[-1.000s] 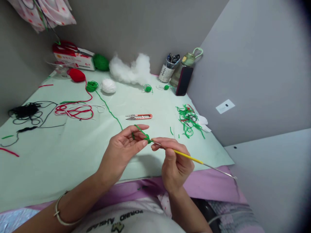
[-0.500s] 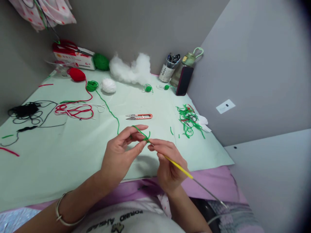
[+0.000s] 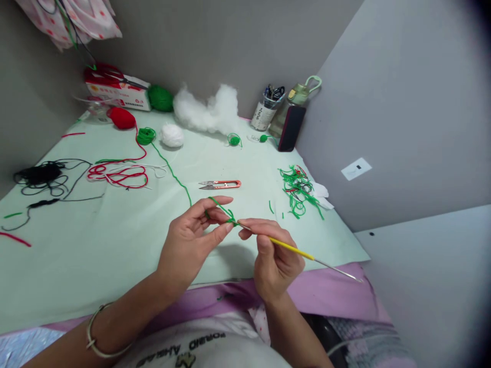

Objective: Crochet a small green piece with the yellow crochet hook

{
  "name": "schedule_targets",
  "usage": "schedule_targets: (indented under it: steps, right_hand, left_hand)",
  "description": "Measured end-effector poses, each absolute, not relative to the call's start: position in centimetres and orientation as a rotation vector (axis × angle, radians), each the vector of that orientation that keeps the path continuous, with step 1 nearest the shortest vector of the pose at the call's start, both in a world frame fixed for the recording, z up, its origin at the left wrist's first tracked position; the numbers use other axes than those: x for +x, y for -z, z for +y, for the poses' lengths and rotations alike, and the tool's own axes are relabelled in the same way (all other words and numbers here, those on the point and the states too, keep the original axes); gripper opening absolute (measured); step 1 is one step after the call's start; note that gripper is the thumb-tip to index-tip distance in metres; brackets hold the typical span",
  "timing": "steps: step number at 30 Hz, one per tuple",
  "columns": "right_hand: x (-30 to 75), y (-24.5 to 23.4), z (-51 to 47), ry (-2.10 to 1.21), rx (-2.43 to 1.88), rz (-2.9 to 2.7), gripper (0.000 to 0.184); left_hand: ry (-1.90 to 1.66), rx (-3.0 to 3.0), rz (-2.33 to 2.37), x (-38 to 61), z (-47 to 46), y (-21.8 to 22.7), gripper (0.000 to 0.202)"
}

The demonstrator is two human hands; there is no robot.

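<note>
The small green crochet piece [image 3: 232,221] hangs above the table [image 3: 115,255], near the middle of its near edge, pinched at the left hand's [image 3: 186,245] thumb and fingertips, with the index finger raised to carry green yarn [image 3: 174,176]. The right hand [image 3: 278,258] grasps the yellow-handled hook [image 3: 293,249], whose tip is at the piece; whether it has caught a loop is too small to tell. Good work here likely calls for pinching close to the stitch, keeping the raised finger's yarn lightly taut, and rolling the hook from the wrist so that loops neither slip nor tighten. Compared with half a second ago, the hook's free end has risen and its shaft lies flatter, while the short tail at the piece leans further left. Beyond the hands, the snips [image 3: 214,183] and, toward the table's right edge, the clippings [image 3: 299,189] have not moved.
</note>
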State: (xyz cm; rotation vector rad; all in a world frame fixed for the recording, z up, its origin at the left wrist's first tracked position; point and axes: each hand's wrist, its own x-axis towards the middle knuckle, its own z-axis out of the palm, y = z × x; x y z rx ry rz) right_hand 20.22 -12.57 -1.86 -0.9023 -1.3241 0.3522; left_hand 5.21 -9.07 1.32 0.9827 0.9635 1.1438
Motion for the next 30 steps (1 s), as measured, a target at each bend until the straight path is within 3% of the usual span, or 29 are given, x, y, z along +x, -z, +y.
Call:
schedule_targets:
  steps: [8, 16, 19, 24, 30]
  right_hand:
    - [20.6, 2.1, -12.5, -0.189, -0.888, -1.471, 0.032]
    - [20.7, 3.4, -12.7, 0.225, -1.024, -1.684, 0.048]
    - [20.8, 2.9, -12.5, 0.007, -0.984, -1.598, 0.043]
    - [21.0, 1.0, -12.5, -0.471, -0.934, -1.233, 0.018]
    - [20.4, 0.9, -11.9, -0.636, -0.904, -1.14, 0.016]
  left_hand:
    - [-1.048, 0.845, 0.833, 5.5, -8.8, -0.9, 0.029]
    - [-1.02, 0.783, 0.814, 5.6, -9.0, -1.1, 0.05]
    - [-0.884, 0.648, 0.714, 5.3, -8.7, -1.2, 0.051]
    - [-0.867, 0.615, 0.71, 4.6, -8.1, -1.4, 0.038]
    - [-0.907, 0.798, 0.755, 5.3, -8.7, -1.2, 0.038]
